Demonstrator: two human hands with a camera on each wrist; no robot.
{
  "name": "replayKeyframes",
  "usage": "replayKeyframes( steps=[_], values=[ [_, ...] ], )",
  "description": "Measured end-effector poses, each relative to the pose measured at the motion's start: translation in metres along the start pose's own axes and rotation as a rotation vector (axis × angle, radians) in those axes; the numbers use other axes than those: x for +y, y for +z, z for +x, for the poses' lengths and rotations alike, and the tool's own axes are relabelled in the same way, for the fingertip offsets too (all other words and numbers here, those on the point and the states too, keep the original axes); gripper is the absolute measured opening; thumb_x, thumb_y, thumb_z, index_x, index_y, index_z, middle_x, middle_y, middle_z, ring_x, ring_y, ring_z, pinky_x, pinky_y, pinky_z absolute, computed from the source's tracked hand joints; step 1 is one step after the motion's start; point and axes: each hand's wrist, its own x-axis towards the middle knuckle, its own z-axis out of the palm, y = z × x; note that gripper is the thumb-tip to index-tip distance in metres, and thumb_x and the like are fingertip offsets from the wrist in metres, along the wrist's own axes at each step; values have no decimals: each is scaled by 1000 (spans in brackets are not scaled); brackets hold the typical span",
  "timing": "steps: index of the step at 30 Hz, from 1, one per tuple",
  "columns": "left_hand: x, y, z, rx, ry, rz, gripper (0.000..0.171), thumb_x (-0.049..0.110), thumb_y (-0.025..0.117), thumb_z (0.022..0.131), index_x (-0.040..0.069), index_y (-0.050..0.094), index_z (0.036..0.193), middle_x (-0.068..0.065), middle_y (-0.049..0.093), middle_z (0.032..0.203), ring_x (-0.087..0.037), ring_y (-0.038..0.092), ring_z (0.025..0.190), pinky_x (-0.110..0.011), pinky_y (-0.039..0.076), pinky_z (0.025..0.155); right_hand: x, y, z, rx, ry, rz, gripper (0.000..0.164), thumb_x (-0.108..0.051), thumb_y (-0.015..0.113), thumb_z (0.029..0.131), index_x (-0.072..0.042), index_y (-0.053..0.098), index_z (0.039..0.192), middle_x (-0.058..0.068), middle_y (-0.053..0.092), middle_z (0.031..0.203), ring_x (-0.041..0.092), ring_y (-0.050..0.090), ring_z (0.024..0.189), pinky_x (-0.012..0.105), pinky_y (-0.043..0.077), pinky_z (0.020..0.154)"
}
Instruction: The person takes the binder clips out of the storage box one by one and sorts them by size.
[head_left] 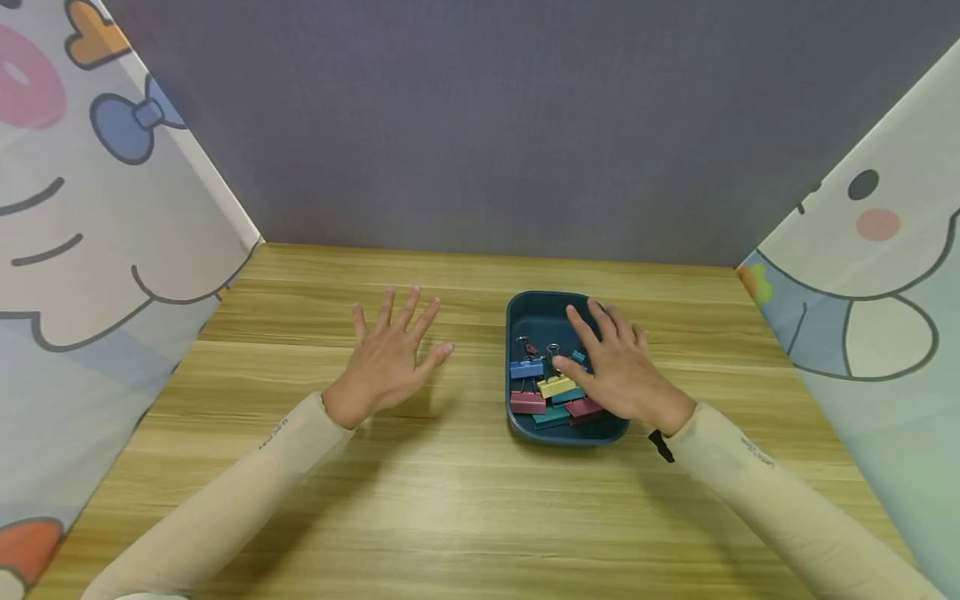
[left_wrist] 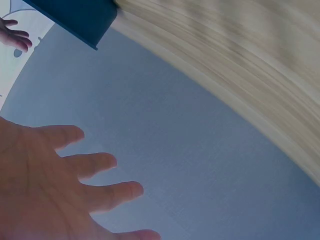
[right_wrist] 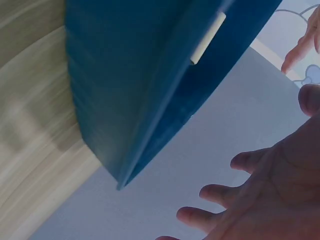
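Near the centre of the head view, a dark blue container [head_left: 543, 312] sits on the wooden table [head_left: 450, 508], with a cluster of binder clips in its middle and lower part: a blue clip [head_left: 527, 368] at the left, a yellow clip [head_left: 557, 387] in the middle, a pink-red clip [head_left: 528, 404] at lower left and a green clip [head_left: 552, 417] at the bottom. The right hand [head_left: 621, 373] hangs over the container's right side, fingers and thumb spread, gripping nothing; its thumb reaches across above the clips and hides some of them. The left hand [head_left: 386, 362], left of centre, is also spread and holds nothing, well apart from the container. For good work here, I would bring the right thumb and forefinger together on one clip's solid body rather than its wire handles, which could snag on neighbours. The yellow clip seems to overlap those beside it, so it probably frees most easily. The left hand could steady the container's left wall, since the light-looking container might slide when clips are nudged.
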Motion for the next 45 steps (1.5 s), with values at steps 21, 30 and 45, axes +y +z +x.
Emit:
replayKeyframes(
  steps=[21,30,45],
  values=[
    [-14,12,3,54,22,-36,74,62,26,95,13,26,150,-15,19,153,-41,4,140,-70,-5,99,30,8,-1,6,55,114,75,-55,37,97,-9,16,151,24,13,152,44,11,136,63,2,103],
    [-21,14,3,73,27,-72,71,59,31,96,11,28,149,-20,25,149,-44,15,136,-69,11,99,37,9,-3,-1,69,151,73,-52,38,97,-8,18,151,25,15,150,47,12,134,64,4,102],
    [-19,12,3,190,104,-205,57,40,38,100,0,38,140,-20,48,124,-35,43,112,-50,34,93,46,14,-7,41,49,210,55,-31,40,102,-5,25,148,26,31,141,44,28,128,65,17,95]
  ],
)
